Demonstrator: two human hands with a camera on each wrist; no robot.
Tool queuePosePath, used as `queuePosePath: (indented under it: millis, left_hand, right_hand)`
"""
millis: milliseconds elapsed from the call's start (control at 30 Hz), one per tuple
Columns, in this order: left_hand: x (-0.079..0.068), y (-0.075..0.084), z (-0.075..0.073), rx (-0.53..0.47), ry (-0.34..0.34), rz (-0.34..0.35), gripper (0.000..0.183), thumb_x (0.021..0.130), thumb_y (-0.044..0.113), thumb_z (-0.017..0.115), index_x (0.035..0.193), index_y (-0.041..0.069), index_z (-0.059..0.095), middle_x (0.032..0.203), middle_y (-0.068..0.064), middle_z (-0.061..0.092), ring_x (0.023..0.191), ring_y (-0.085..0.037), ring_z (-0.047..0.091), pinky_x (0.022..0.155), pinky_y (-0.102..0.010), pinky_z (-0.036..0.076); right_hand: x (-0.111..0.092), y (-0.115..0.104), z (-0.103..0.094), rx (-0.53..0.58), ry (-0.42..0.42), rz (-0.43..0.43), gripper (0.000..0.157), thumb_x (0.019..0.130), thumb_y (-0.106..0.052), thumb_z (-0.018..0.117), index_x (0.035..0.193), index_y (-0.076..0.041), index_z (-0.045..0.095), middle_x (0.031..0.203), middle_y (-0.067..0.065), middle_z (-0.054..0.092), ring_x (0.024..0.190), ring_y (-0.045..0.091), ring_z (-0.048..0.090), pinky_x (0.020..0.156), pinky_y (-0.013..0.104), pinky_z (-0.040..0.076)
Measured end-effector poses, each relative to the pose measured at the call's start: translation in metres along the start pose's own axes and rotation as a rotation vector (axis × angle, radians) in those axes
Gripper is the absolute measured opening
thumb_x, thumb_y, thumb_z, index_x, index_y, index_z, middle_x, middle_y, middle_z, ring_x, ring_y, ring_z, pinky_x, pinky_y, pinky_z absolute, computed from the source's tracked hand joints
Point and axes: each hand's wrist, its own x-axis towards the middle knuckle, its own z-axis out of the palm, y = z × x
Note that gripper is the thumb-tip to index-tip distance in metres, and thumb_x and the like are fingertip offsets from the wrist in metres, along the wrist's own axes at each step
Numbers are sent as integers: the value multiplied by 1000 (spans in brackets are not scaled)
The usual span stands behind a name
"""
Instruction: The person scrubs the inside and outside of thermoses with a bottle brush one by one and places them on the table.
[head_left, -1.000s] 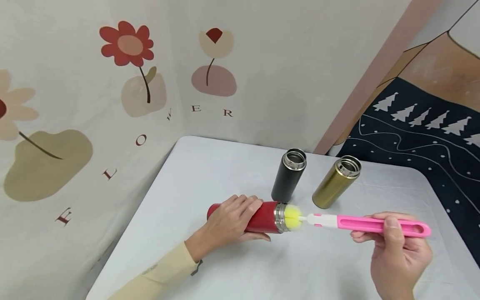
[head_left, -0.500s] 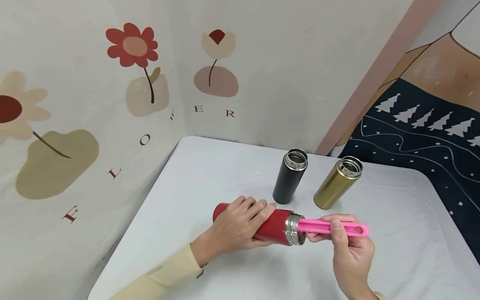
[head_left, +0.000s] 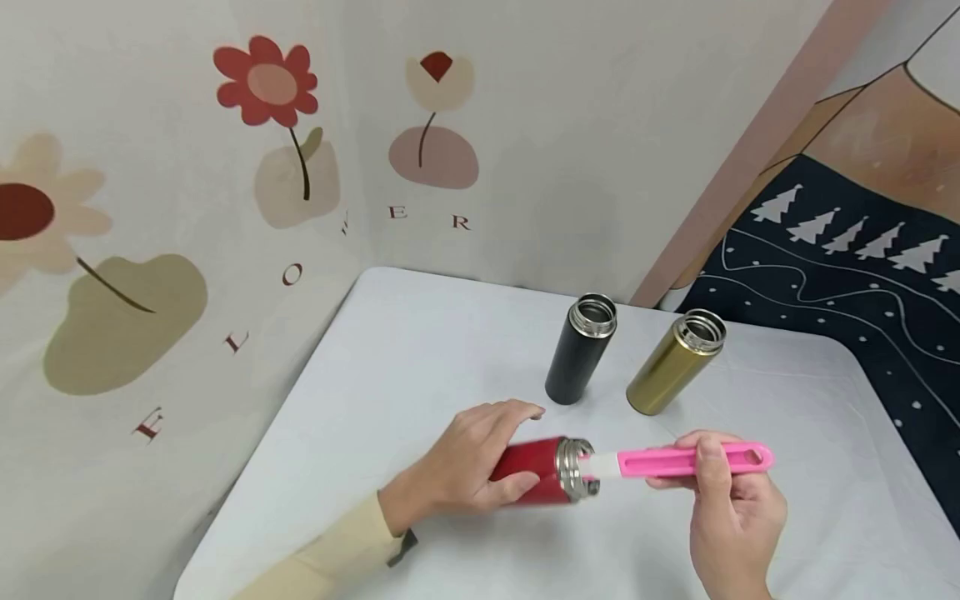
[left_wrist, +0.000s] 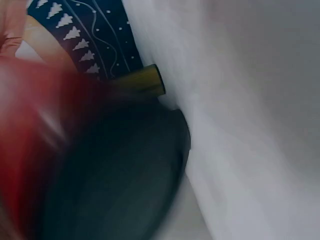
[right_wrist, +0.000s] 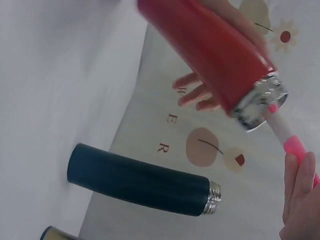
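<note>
My left hand (head_left: 468,454) holds a red thermos bottle (head_left: 536,468) tilted sideways, its steel mouth facing right. The thumb lies across the bottle's near side, and the forefinger stands a little off its far side. In the right wrist view several left fingers (right_wrist: 197,95) show past the red body. My right hand (head_left: 731,500) pinches the pink handle of a bottle brush (head_left: 667,462) between thumb and fingers. The brush's white neck enters the bottle mouth; its head is hidden inside. The left wrist view is blurred, with the red bottle (left_wrist: 35,115) at its left.
A black bottle (head_left: 577,358) and a gold bottle (head_left: 667,371) stand uncapped behind the hands on the white-covered table (head_left: 420,333). A patterned curtain (head_left: 540,150) hangs along the table's back edge, and a dark printed cloth (head_left: 847,275) at the right.
The brush went from the bottle's mouth deep inside, then came partly back out to the right. My left forefinger has lifted off the red bottle, and the thumb now shows across it.
</note>
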Motion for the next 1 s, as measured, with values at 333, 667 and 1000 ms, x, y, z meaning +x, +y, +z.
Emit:
queuePosePath:
  millis: [333,667,1000]
  left_hand:
    - [2,0,-5,28,-81,3,77,86,50,89,139,5,55,110,-3,68,82,-9,65,69,-16,56]
    - [-2,-1,-13,70,-105,-42,81,81,47,95,139,5,56,114,-6,69,83,-14,69,68,-26,62]
    - [-12,-10,-22,220,-16,-48,76,74,46,97,130,7,63,107,-6,68,76,-16,66,66,-31,62]
  right_hand:
    - [11,-11,-12,197,216,108,23,111,6,53,107,27,61,94,24,66,73,27,80,69,31,62]
    - [20,-19,-30,262,426,145,23,108,2,63,104,24,62,90,25,64,70,31,79,62,30,61]
    - [37,-27,-45,160,548,41,43,102,-11,77,103,28,60,87,27,61,68,29,78,57,26,57]
